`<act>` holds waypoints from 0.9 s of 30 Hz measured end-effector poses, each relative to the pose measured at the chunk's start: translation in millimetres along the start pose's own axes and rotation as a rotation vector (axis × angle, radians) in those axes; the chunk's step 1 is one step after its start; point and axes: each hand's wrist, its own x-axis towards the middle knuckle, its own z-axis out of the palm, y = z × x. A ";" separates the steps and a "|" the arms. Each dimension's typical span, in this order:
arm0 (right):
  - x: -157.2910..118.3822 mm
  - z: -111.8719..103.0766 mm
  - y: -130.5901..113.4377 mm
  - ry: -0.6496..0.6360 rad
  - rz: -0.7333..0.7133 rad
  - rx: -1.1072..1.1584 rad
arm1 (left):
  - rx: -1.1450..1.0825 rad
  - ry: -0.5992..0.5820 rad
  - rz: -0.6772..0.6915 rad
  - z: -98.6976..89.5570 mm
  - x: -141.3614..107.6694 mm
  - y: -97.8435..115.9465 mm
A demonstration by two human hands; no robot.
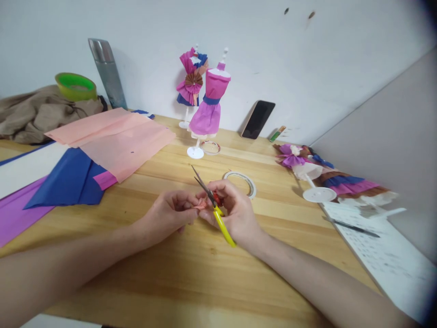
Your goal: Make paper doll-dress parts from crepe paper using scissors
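My left hand (pixel 174 209) pinches a small gathered piece of peach crepe paper (pixel 200 204) above the middle of the wooden table. Against its other side, the fingertips of my right hand (pixel 235 209) meet the same paper. A pair of scissors (pixel 223 225) with yellow and red handles hangs in my right hand, its slightly parted blades pointing up and away from me. Just behind that hand lies a roll of white tape (pixel 252 184). Beyond it stands a small dress form (pixel 209 102) in a pink and purple paper dress with a blue waistband.
Peach (pixel 129 141), blue (pixel 71 180) and purple paper sheets spread over the left side. A second dressed form (pixel 191 82), a phone (pixel 258 119) and a bottle (pixel 108 73) stand along the wall. More dressed forms (pixel 319 195) lie at right, near a pen (pixel 357 228).
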 end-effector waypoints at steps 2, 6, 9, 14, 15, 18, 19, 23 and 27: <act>-0.7 0.4 0.9 0.029 -0.025 -0.052 | 0.006 0.006 -0.012 0.2 -0.3 1.3; -0.6 -1.6 3.8 0.017 -0.052 -0.035 | -0.024 0.000 -0.046 -0.3 -1.0 6.9; -0.1 -2.7 6.2 0.002 -0.042 -0.022 | -0.030 -0.031 -0.052 -3.7 -0.6 9.6; 1.0 -2.1 7.1 0.033 -0.035 -0.023 | -0.018 -0.100 -0.075 -9.9 1.2 8.8; 1.1 -1.9 6.9 0.038 -0.038 -0.020 | -0.019 -0.107 -0.075 -10.2 1.6 8.4; 1.4 -1.4 6.3 0.035 -0.048 -0.004 | -0.018 -0.109 -0.067 -9.5 1.9 8.5; 1.4 -1.3 6.2 0.026 -0.050 0.009 | -0.018 -0.104 -0.065 -9.0 1.8 8.9; 1.0 -1.2 6.1 0.002 -0.054 0.034 | 0.002 -0.079 -0.063 -7.0 0.5 11.6; 0.8 -0.6 6.0 -0.001 -0.056 0.024 | -0.007 -0.053 -0.060 -4.8 -0.2 11.2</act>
